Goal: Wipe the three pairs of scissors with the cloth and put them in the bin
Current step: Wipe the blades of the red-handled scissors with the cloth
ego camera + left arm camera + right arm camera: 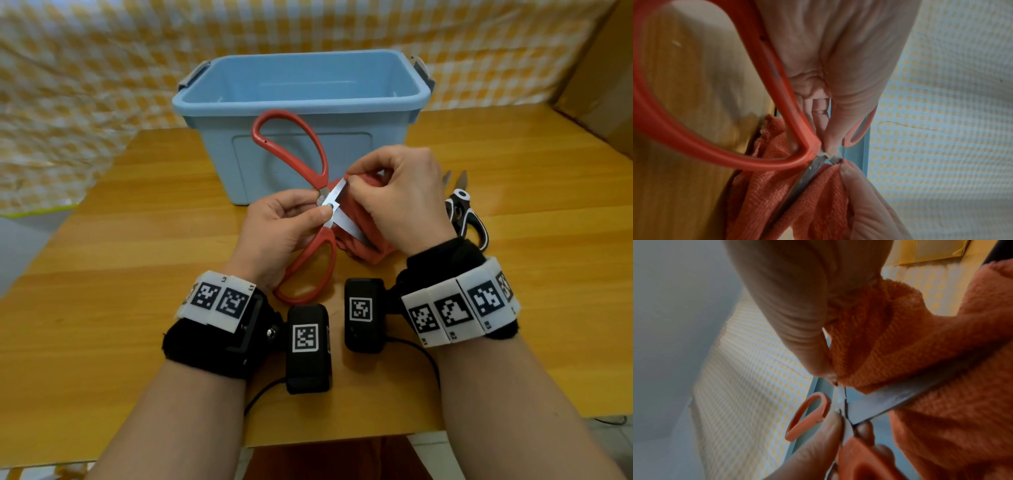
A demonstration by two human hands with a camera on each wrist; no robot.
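My left hand [291, 219] pinches the red-handled scissors [310, 161] at their pivot, blades spread wide apart, one handle loop up against the bin and the other toward me. My right hand [394, 198] grips the orange cloth [356, 246] and presses it onto one blade [885, 400]. The cloth [777, 194] wraps the blade close to the pivot in both wrist views. A black-and-white pair of scissors [462, 212] lies on the table just right of my right hand. The light blue bin [308, 85] stands open behind my hands. A third pair is not visible.
The wooden table [120, 274] extends left and right of my hands. A yellow-checked cloth [85, 85] hangs behind it, and a cardboard box [599, 85] sits at the far right. Camera cables trail to the table's near edge.
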